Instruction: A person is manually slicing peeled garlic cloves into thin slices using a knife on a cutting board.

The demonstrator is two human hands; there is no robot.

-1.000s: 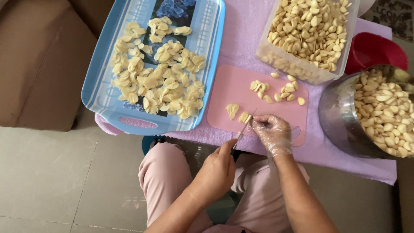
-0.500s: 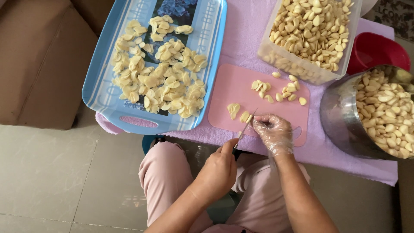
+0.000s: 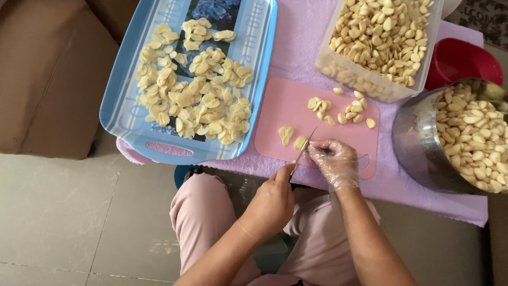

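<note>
Garlic clove (image 3: 300,142), small, firm and probably slippery, lies at lower centre on the pink cutting board (image 3: 275,114); the gloved right hand (image 3: 334,160) pins it by fingertips, best clear of the blade, while the left hand (image 3: 272,204) grips the knife (image 3: 301,153).
</note>
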